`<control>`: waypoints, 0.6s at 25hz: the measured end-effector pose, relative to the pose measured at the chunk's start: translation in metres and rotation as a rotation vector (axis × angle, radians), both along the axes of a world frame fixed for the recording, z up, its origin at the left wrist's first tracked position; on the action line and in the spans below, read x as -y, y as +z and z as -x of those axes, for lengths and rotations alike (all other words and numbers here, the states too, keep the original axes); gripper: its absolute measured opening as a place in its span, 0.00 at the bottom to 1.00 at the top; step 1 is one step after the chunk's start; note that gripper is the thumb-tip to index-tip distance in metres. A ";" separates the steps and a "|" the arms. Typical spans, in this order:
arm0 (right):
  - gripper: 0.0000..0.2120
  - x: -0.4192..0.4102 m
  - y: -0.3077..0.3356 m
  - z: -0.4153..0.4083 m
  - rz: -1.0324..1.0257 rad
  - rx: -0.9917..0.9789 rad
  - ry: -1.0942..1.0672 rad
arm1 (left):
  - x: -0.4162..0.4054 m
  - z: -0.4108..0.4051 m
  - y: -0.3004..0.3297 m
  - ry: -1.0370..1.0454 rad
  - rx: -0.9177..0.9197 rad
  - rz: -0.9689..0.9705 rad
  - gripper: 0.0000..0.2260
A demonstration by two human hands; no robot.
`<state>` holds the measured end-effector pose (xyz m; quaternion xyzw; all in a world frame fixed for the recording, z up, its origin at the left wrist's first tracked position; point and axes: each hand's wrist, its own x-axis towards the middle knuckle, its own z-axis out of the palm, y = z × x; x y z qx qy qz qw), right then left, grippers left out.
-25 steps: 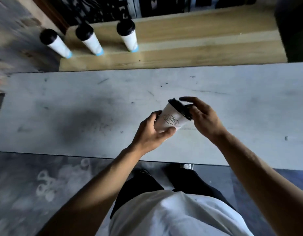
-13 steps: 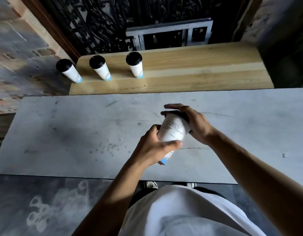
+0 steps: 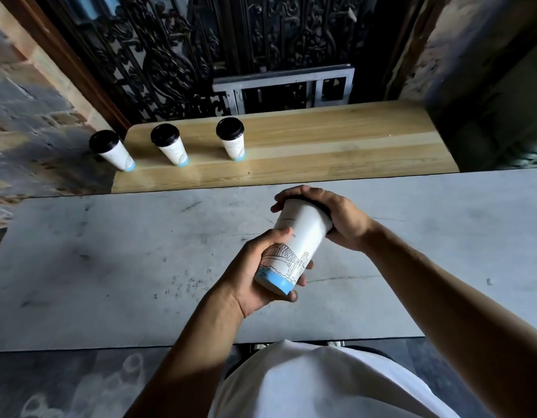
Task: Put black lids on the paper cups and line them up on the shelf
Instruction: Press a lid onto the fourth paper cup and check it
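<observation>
I hold a white paper cup [image 3: 303,236] with a blue base and a bridge drawing, tilted away from me above the grey table [image 3: 110,267]. My left hand [image 3: 255,273] grips its lower half. My right hand [image 3: 336,218] is cupped over the cup's mouth, covering the black lid [image 3: 323,210], of which only a dark edge shows. Three lidded cups stand in a row on the left part of the wooden shelf [image 3: 336,146]: one at the left end [image 3: 112,149], one beside it [image 3: 169,144], one further right [image 3: 232,139].
Behind the shelf stands a dark ornate metal grille [image 3: 185,55] with a grey metal frame [image 3: 285,86]. A rough brick wall [image 3: 26,101] runs along the left. The shelf's right two thirds is bare wood. My white shirt [image 3: 321,381] fills the bottom.
The cup has tipped further away from me, and my right hand has closed down over the lid. The camera has tilted up, so more of the shelf and grille shows.
</observation>
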<state>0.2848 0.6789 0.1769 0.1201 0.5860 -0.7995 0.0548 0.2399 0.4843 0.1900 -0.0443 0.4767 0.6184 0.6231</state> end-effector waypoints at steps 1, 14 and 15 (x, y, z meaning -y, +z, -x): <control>0.21 0.000 -0.001 0.000 0.002 -0.005 -0.005 | -0.001 0.000 0.000 0.004 0.001 0.005 0.22; 0.18 -0.003 -0.015 0.002 0.107 -0.023 -0.043 | -0.014 0.001 -0.002 -0.034 -0.051 0.076 0.20; 0.18 -0.004 -0.015 0.003 0.118 -0.031 -0.039 | -0.014 0.002 -0.003 -0.039 -0.063 0.079 0.20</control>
